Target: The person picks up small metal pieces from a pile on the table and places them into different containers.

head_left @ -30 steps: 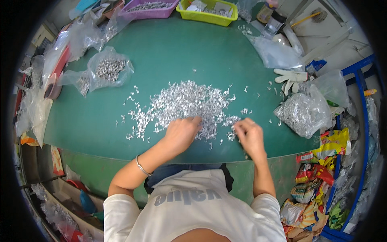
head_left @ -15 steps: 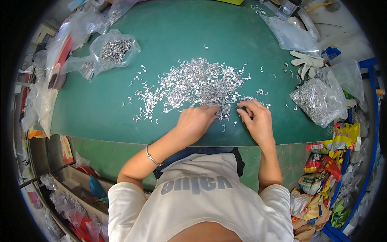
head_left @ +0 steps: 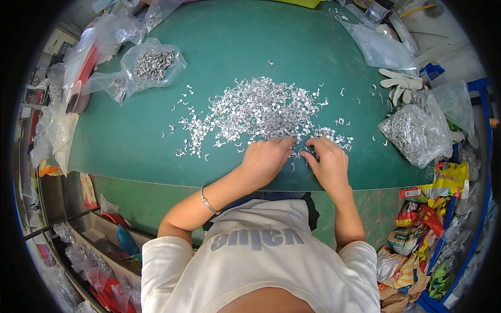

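**Hands met at the near edge of the metal pile**

Both hands are laid palm-down on the green desk (head_left: 130, 141), fingers pointing away from the body. The left hand (head_left: 264, 159) is spread loosely, its fingertips resting on the nearest fringe of the heap of small silvery metal pieces (head_left: 255, 112); whether anything is pinched beneath it cannot be told. The right hand (head_left: 327, 161) is curled more tightly, and its thumb and forefinger appear to be closed on a small ring-shaped piece (head_left: 307, 151) in the gap between the two hands, though the piece is too small for that to be certain.

The heap is spread directly beyond the fingertips and stretches mostly to the left of the left hand; its long axis runs across the desk, left to right, square to the forearms. Only a thin tail of pieces is found beyond the right hand. The left hand is therefore judged nearer to the bulk of the heap, the right hand nearer to the ring-shaped piece.

Further off to the right of the right hand, a clear bag filled with similar metal parts (head_left: 415, 130) is seen, with a white work glove (head_left: 399, 83) beyond it. Well beyond and left of the left hand, a second clear bag of metal parts (head_left: 152, 65) lies apart from the heap.
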Available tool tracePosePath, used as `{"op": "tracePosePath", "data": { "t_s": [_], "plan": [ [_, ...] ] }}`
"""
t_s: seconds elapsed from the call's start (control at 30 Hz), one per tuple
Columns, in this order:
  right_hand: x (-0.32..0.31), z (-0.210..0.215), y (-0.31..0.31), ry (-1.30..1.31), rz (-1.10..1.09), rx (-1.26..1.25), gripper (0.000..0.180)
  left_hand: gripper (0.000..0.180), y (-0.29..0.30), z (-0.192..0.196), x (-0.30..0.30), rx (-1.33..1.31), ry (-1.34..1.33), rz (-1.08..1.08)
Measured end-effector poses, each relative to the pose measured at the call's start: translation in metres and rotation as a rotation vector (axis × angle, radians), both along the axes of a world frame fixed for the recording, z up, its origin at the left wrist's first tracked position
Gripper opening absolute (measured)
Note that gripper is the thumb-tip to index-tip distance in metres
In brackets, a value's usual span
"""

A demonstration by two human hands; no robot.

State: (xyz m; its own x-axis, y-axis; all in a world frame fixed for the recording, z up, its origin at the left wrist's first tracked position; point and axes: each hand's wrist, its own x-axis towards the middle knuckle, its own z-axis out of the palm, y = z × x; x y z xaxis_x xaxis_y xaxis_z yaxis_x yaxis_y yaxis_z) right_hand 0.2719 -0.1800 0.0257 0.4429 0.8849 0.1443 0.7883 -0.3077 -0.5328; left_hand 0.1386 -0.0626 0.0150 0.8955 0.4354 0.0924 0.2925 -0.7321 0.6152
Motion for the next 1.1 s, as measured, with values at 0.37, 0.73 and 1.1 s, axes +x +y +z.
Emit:
{"op": "tracePosePath", "data": {
  "t_s": [0.37,0.73,1.1],
  "plan": [
    [0.027,-0.002,-0.005,1.555,0.076,0.423,0.007,0.014,0.005,0.000,-0.009,0.024,0.001,0.009],
    [0.029,0.001,0.040,0.157,-0.002,0.064,0.015,0.011,0.004,-0.005,-0.014,-0.031,-0.147,0.163],
    [0.060,0.003,0.025,1.464,-0.023,0.075,0.006,0.010,0.033,-0.002,0.017,0.110,-0.143,0.010]
  ]
}}
